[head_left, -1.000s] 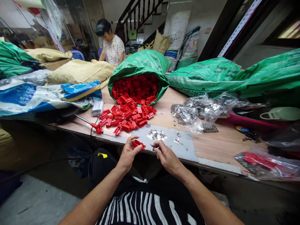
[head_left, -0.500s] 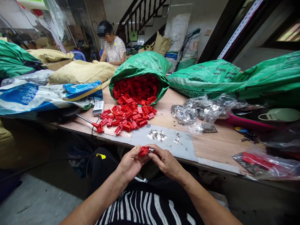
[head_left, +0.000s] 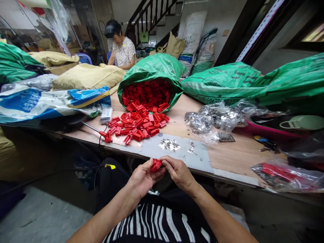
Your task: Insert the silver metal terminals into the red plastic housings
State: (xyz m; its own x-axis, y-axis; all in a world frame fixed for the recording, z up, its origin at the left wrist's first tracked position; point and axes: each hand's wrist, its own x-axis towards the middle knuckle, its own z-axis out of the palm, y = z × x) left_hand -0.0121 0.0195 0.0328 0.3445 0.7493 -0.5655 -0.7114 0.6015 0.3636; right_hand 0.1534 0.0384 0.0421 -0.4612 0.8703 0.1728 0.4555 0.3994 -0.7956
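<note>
Just off the table's front edge, my left hand [head_left: 142, 176] grips a small red plastic part [head_left: 155, 165] between thumb and fingers. My right hand [head_left: 179, 171] is closed in a pinch at the right side of that part; what lies between its fingertips is too small to make out. Beyond my hands, a grey mat [head_left: 152, 148] carries a pile of small flat metal pieces [head_left: 170, 144] and a smaller group of metal pieces [head_left: 191, 148]. A heap of similar red parts [head_left: 139, 126] spills from a green sack [head_left: 154, 67].
Clear bags of metal pieces [head_left: 202, 119] sit right of the heap, near a pink basket [head_left: 268, 130]. Another bag [head_left: 286, 175] lies at the right edge. A small white device [head_left: 106, 115] stands left. Across the table sits a person [head_left: 124, 52] among sacks.
The red part has turned and shows more of its face. My right fingers have shifted from over it to its right edge.
</note>
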